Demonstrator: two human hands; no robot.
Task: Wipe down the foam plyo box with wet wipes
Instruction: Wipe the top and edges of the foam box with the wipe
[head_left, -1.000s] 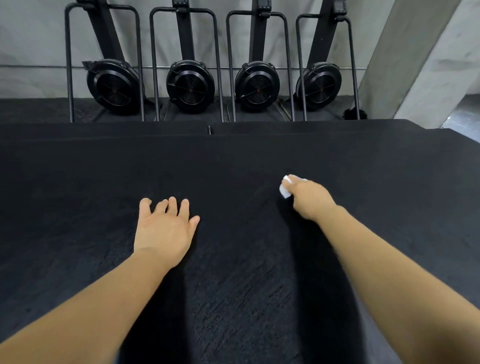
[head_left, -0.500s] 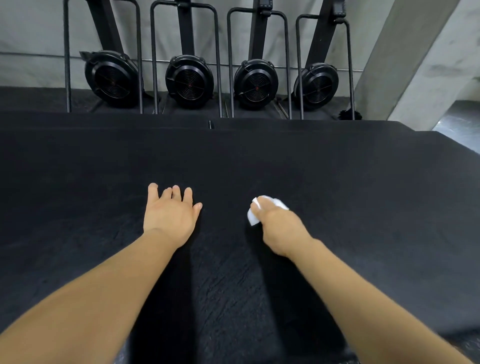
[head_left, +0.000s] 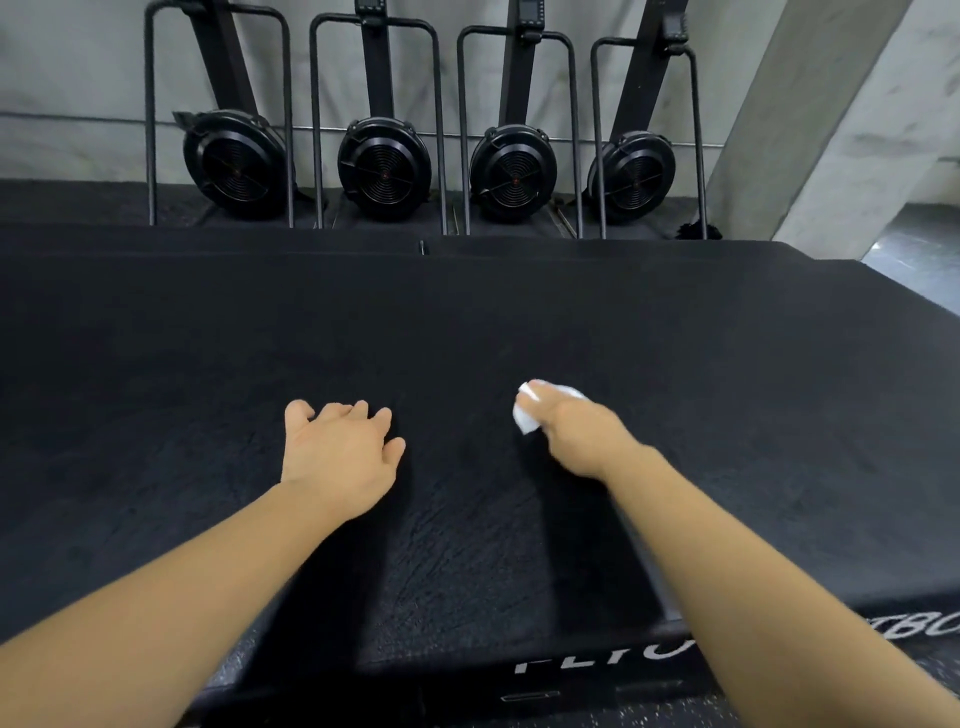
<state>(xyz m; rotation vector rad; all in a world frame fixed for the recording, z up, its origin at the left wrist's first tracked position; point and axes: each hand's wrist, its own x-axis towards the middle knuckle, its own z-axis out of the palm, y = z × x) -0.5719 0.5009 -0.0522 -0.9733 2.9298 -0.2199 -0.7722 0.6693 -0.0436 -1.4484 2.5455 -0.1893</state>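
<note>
black foam box (head_left: 727, 395) fills most of the frame, with its top face toward the camera and its near edge at the bottom. the front face is just visible below that edge. it carries white lettering (head_left: 608, 657), partly covered by the right forearm, so it can't be read whole. the top looks grainy, with streak marks in the patch between the two forearms.

left hand (head_left: 337, 457): palm down on the box top, left of centre. fingers mostly straight and slightly apart, thumb out to the right. it holds nothing and just rests on the foam.

right hand (head_left: 584, 441): on the box top, right of centre, well apart from the left hand. fingers are curled round a bunched white wipe (head_left: 525, 422). the wipe pokes out at the thumb side and past the knuckles, touching the foam. hand and forearm are blurred, so the exact finger layout is unclear.

both forearms are bare and come in from the bottom corners.

behind the box there's another black padded edge (head_left: 208, 236). past that, four black fan-wheel machines (head_left: 384, 169) stand upright in a row against a grey wall (head_left: 78, 78), each with a black tube frame. a concrete pillar (head_left: 831, 130) is on the right, with shiny grey floor (head_left: 919, 260) beside it. speckled dark floor (head_left: 779, 712) shows under the box's near edge.
</note>
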